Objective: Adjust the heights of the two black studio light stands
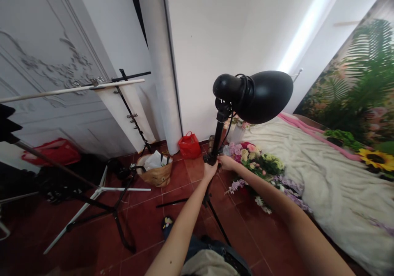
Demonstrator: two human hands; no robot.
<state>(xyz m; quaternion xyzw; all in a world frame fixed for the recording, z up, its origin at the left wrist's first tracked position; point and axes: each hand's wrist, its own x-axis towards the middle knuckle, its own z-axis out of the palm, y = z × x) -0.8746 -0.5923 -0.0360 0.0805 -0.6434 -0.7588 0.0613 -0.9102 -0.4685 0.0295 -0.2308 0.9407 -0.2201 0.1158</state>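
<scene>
A black lamp (266, 97) with a wide bowl-shaped shade tops a black light stand (218, 138), its cable looped around the lamp's neck. Just below a collar on the pole, my left hand (210, 170) is closed around the stand. My right hand (227, 163) grips the stand's right side at about the same height, its fingertips partly hidden. The stand's spread legs reach down to the red tiled floor (184, 173) in front of my body.
Artificial flowers (252, 155) lie right of the stand, beside a cream cloth (338, 185). A red bag (189, 145) and a wicker basket (156, 175) stand near the wall. Leftward are a white-legged stand (101, 189) and a horizontal pole (61, 91).
</scene>
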